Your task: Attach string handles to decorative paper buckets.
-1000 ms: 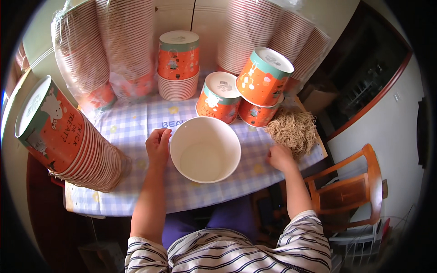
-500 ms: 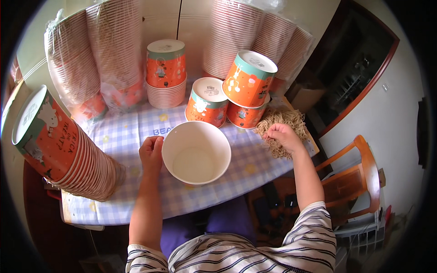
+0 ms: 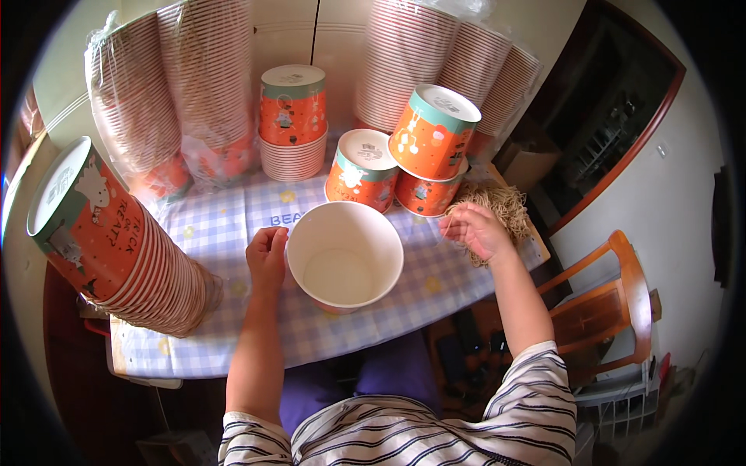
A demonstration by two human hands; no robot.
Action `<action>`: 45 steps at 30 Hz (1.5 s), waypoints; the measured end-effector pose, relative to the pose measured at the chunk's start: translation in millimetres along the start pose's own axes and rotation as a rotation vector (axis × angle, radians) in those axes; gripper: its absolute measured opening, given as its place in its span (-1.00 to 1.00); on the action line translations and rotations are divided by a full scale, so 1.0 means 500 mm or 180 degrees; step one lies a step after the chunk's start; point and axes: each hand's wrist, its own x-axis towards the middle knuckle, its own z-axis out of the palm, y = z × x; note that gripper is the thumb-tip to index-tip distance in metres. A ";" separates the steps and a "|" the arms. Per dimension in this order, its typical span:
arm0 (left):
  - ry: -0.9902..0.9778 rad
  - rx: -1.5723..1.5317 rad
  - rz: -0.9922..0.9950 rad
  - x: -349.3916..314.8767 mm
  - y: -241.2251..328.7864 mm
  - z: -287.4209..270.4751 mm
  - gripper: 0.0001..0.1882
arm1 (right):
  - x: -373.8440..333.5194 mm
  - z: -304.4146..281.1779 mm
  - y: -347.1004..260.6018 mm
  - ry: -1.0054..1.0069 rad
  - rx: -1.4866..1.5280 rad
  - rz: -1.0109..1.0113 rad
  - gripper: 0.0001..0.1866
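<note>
A white-lined paper bucket (image 3: 346,252) stands mouth up in front of me on the checked tablecloth. My left hand (image 3: 267,255) is beside its left rim, thumb and forefinger pinched together; what they hold, if anything, is too small to make out. To the right, my right hand (image 3: 475,231) is at the near left side of a tangled pile of tan strands (image 3: 505,208). Its fingers are curled together, and a thin tan strand shows at the fingertips. Three upturned orange and green buckets (image 3: 435,140) stand behind, one resting on the other two.
A tall leaning stack of nested buckets (image 3: 128,245) stands at the left edge. Plastic-wrapped bucket stacks (image 3: 206,85) line the wall, with a shorter nested stack (image 3: 293,120) among them. A wooden chair (image 3: 614,311) is right of the table.
My right hand has drawn slightly left and toward me from the strand pile, its fingers turned more into view. My left hand stays beside the bucket. The whole view has shifted a little.
</note>
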 end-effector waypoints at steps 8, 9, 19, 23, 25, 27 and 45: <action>0.0024 0.0062 -0.0001 0.001 -0.002 0.000 -0.83 | -0.017 -0.017 0.106 0.0448 -0.4419 0.0214 -0.81; 0.0047 0.0059 0.0060 0.001 -0.003 -0.001 -0.83 | -0.024 -0.009 0.105 0.0550 -0.4741 0.0083 -0.81; 0.0036 0.0022 -0.0027 0.001 -0.001 0.002 -0.84 | 0.003 0.048 0.136 0.0068 -0.4041 -0.0951 -0.78; 0.0030 0.0093 0.0007 0.001 -0.001 0.004 -0.84 | 0.035 0.039 0.168 0.0050 -0.4341 -0.0771 -0.77; 0.0022 0.0111 0.0011 0.001 0.000 0.003 -0.84 | 0.034 0.041 0.172 0.0141 -0.4556 -0.0891 -0.79; 0.0002 0.0146 0.0010 0.001 0.004 0.004 -0.84 | 0.038 0.034 0.181 0.0123 -0.4570 -0.0945 -0.81; 0.0093 0.0182 0.0070 -0.001 0.007 0.015 -0.83 | 0.038 0.002 0.019 -0.0023 -0.0750 -0.0736 -0.91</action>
